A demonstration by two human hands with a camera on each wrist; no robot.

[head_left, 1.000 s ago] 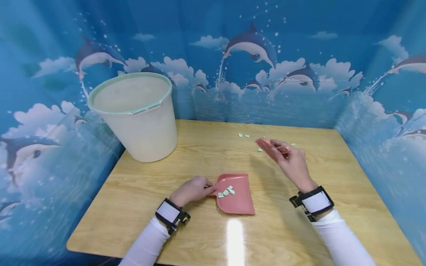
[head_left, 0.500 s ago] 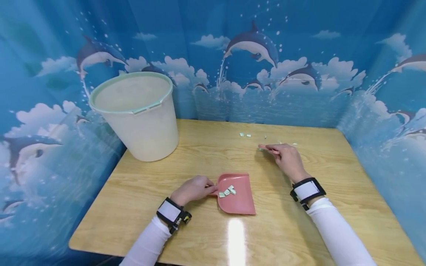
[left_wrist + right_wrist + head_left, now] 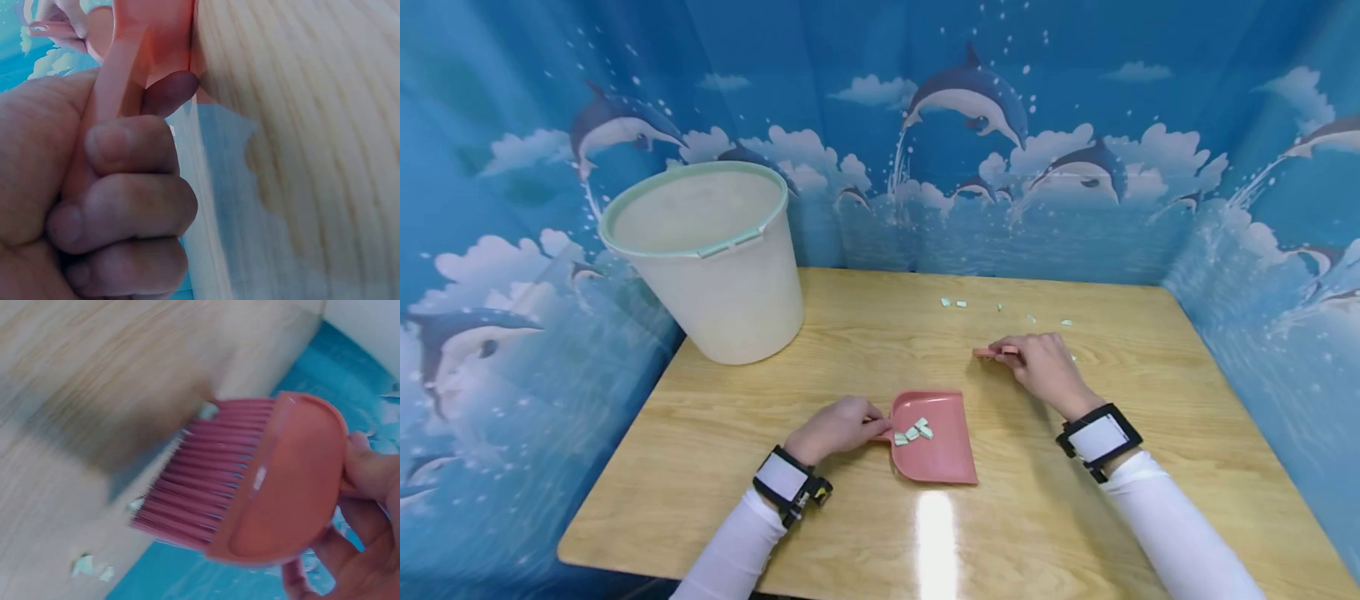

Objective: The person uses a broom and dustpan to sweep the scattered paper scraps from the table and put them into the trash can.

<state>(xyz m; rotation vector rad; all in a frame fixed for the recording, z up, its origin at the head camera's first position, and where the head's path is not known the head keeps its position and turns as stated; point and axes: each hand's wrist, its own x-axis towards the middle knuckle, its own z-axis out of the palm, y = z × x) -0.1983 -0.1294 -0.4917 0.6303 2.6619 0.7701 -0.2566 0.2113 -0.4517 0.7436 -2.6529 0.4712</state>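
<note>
A pink dustpan (image 3: 936,437) lies on the wooden table (image 3: 850,367) with several pale scraps (image 3: 912,432) inside. My left hand (image 3: 838,427) grips its handle; in the left wrist view the fingers (image 3: 125,187) curl round the pink handle (image 3: 134,69). My right hand (image 3: 1037,367) holds a pink hand brush (image 3: 992,352) low over the table, just beyond and to the right of the dustpan. In the right wrist view the brush (image 3: 250,481) has its bristles down near small scraps (image 3: 206,411). More pale scraps (image 3: 957,303) lie farther back.
A cream bucket (image 3: 711,258) with a pale green rim stands at the table's back left. Blue walls with dolphin pictures (image 3: 970,92) close in the table on three sides.
My right hand has drawn the brush down and toward me, from the far scraps to just beyond the dustpan. The left hand and dustpan have stayed put.
</note>
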